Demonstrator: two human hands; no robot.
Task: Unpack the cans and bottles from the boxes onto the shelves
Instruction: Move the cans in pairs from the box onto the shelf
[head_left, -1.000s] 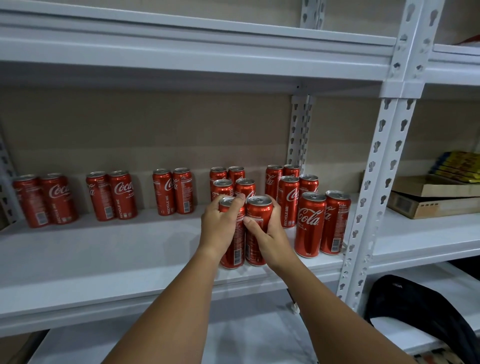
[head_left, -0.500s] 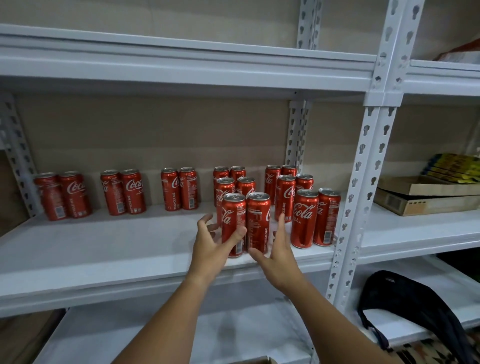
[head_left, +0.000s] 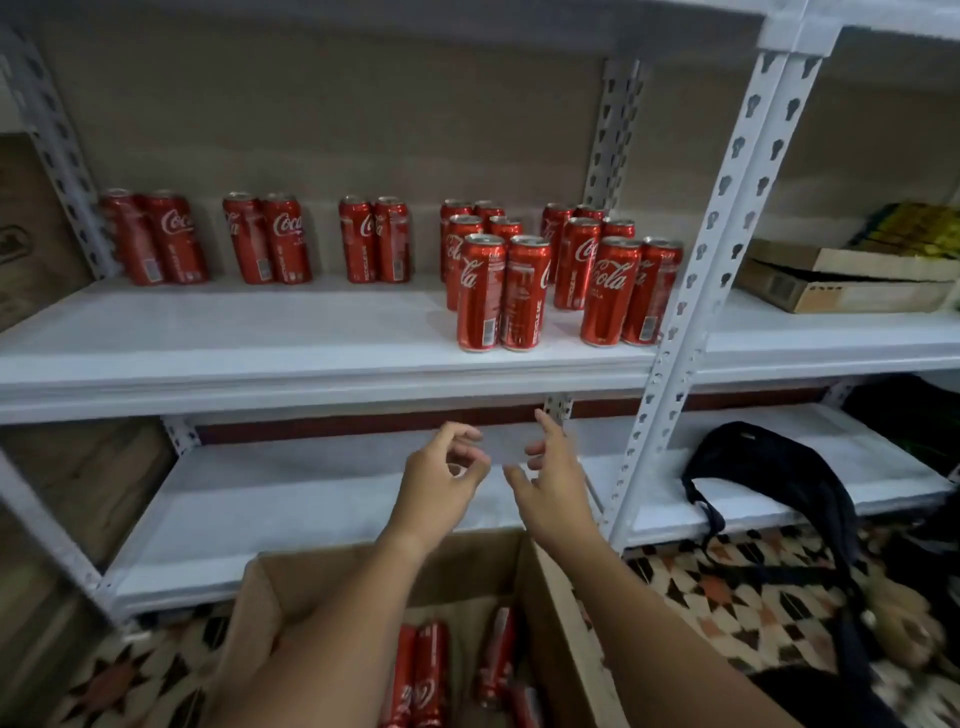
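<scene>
A: How are the hands held?

B: Nothing is held. The left hand (head_left: 441, 480) is seen with fingers loosely curled, the right hand (head_left: 553, 467) with fingers spread, both in front of the lower shelf (head_left: 311, 493) and above the open box (head_left: 561, 613).

A: And the cans?

B: Most are stood upright in pairs on the middle shelf (head_left: 260, 338); the front pair (head_left: 503, 293) is set near the edge. More cans (head_left: 423, 670) are left lying in the box.

A: How should the next pick be done?

B: Probably one can should be taken in each hand, gripped round the body, then stood in front of a shorter row, clear of the upright post (head_left: 696, 291).

A: Anything about surfaces?

B: The cans are slim, smooth, glossy cylinders, likely slippery; the shelf is flat painted metal, so tipping should be guarded against. The cardboard walls look soft and bent.
</scene>
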